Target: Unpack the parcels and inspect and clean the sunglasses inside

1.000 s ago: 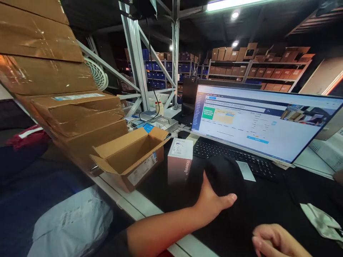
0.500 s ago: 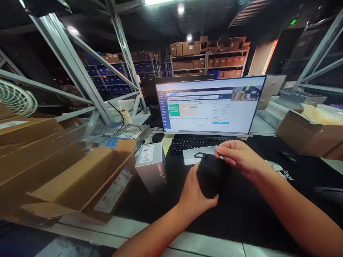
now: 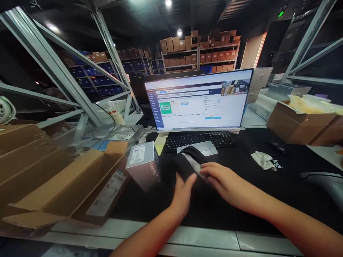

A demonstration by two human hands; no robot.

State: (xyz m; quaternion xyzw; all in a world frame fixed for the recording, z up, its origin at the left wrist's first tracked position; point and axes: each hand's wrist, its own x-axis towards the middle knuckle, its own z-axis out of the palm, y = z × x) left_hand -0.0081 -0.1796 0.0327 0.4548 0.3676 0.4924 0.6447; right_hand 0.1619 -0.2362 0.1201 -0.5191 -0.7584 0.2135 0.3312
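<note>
Low over the dark mat, a rounded black case (image 3: 183, 165) gapes partway apart, and a pale grey-white strip (image 3: 193, 163) shows in the gap. My left hand (image 3: 182, 194) is wrapped round the case's near left side, thumb on top. At its right edge, the bent fingers of my right hand (image 3: 223, 180) grip the case by the gap; their tips are partly hidden. What lies deeper inside cannot be seen. Just behind the case is a shallow white box part (image 3: 210, 148). To the left stands a grey-pink printed retail box (image 3: 143, 166).
An open cardboard carton (image 3: 72, 178) fills the left side. A keyboard (image 3: 198, 140) lies below the monitor (image 3: 198, 103). On the right are a crumpled pale cloth (image 3: 264, 160), a dark mouse (image 3: 277, 145), a grey handheld device (image 3: 324, 185) and a carton of packing material (image 3: 300, 123).
The black case has gone from closed to partly open, revealing the pale strip. My right hand has left the pinch at its top edge and moved lower. The view has shifted right.
</note>
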